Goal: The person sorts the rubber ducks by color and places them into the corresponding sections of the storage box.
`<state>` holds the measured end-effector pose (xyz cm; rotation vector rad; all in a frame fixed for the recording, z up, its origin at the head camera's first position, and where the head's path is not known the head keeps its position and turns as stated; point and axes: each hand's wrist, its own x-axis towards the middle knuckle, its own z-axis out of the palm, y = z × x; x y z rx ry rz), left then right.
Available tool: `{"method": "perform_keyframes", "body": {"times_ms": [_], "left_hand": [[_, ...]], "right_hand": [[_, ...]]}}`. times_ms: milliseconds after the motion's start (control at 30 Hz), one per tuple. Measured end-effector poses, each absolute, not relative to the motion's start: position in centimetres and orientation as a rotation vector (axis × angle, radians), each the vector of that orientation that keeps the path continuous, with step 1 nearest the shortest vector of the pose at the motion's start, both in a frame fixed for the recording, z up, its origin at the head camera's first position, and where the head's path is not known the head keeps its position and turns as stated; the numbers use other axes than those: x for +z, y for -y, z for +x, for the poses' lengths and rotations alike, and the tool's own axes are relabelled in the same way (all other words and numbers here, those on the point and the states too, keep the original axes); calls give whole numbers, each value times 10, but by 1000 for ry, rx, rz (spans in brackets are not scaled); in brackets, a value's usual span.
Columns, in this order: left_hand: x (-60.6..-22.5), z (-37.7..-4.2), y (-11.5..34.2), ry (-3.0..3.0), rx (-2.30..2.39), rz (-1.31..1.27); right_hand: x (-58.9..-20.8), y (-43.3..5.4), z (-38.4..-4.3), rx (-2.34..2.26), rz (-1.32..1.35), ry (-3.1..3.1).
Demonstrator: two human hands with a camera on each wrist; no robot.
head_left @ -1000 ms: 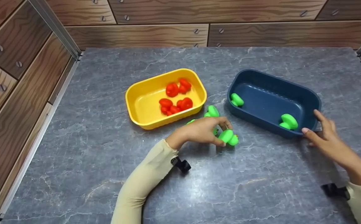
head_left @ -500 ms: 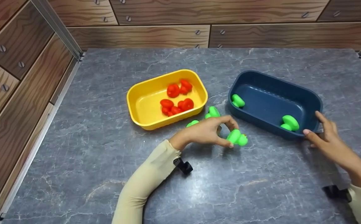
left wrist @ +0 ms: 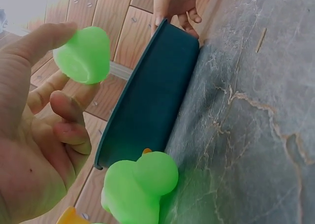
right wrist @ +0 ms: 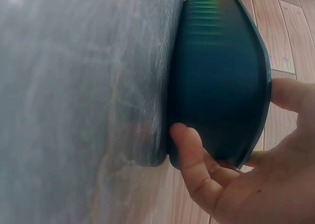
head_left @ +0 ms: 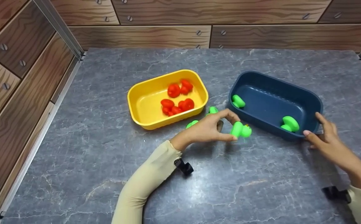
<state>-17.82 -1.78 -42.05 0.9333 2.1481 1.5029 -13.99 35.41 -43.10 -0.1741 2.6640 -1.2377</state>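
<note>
In the head view, my left hand (head_left: 207,128) pinches a green rubber duck (head_left: 237,129) between thumb and fingers, raised above the table in front of the blue bin (head_left: 258,123). The left wrist view has the held duck (left wrist: 88,56) at the fingertips, with another green duck (left wrist: 140,184) below it. My right hand (head_left: 331,138) grips the bin's right end, thumb and fingers about its corner and rim. Two green ducks lie inside: one duck (head_left: 238,101) at the left, another duck (head_left: 290,123) at the right.
A yellow bin (head_left: 138,113) with several red ducks (head_left: 174,90) stands to the left of the blue one. Partly behind my left hand, green ducks (head_left: 192,124) lie on the grey marbled table (head_left: 84,140). Wood-patterned panels (head_left: 143,36) border the back and left.
My left hand has lifted the green duck and carried it a little right and toward the blue bin. My right hand keeps its place on the bin.
</note>
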Motion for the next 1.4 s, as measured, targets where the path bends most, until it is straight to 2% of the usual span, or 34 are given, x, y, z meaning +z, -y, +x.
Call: {"method": "perform_keyframes", "body": {"times_ms": [800,1133,1400], "left_hand": [[-411,-182,-25,-2248,1722,911],[-409,-188,-45,-2407,1854,789],[-404,-199,-64,-2527,1765,680]], "right_hand": [[-432,-355,-139,-1255,-157,-2634],[-432,-354,-139,-1254,-162,-2637],[-431,-354,-139,-1240,-176,-2641]]}}
